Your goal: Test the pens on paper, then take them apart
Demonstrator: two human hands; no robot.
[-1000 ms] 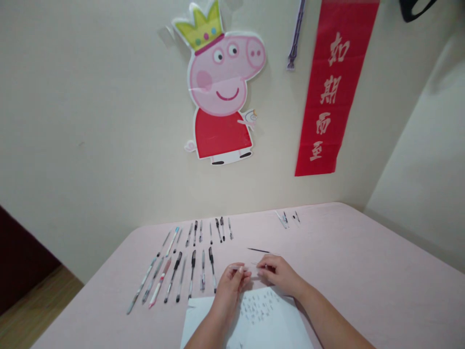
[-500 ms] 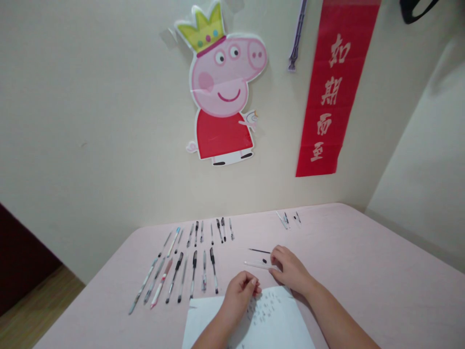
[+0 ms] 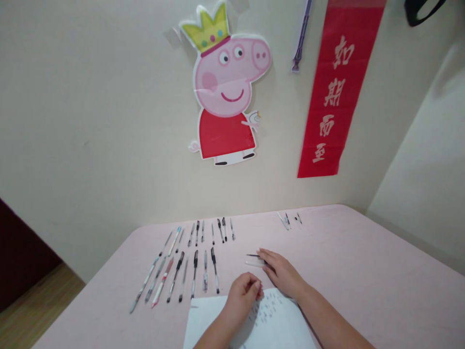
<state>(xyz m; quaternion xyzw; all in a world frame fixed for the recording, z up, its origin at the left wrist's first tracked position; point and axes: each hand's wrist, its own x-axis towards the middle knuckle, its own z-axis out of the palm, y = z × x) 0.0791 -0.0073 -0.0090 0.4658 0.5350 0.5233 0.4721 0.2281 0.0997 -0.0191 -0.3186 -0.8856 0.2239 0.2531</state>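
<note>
My left hand [image 3: 244, 293] rests on the written sheet of paper [image 3: 207, 317] with its fingers curled together; whatever it may hold is hidden. Farther right, my right hand [image 3: 282, 272] lies palm down on the table with fingers stretched out to the left. Under and beside its fingers are a thin dark pen refill [image 3: 251, 255] and a clear pen barrel [image 3: 252, 264]. Their right ends disappear beneath the hand. The small black part between them is covered now.
Two rows of pens lie on the left of the pink table [image 3: 109, 271], among them a capped black pen [image 3: 195, 274] and a pink-and-white pen [image 3: 162, 282]. Small pen parts [image 3: 285, 221] lie at the far right edge. Behind stands a wall with a cartoon pig cutout [image 3: 227, 131] and red banner [image 3: 337, 97].
My right hand has slid left over the refill and barrel, covering the small black part and flattening its fingers. My left hand keeps its place on the paper. The view shifted slightly.
</note>
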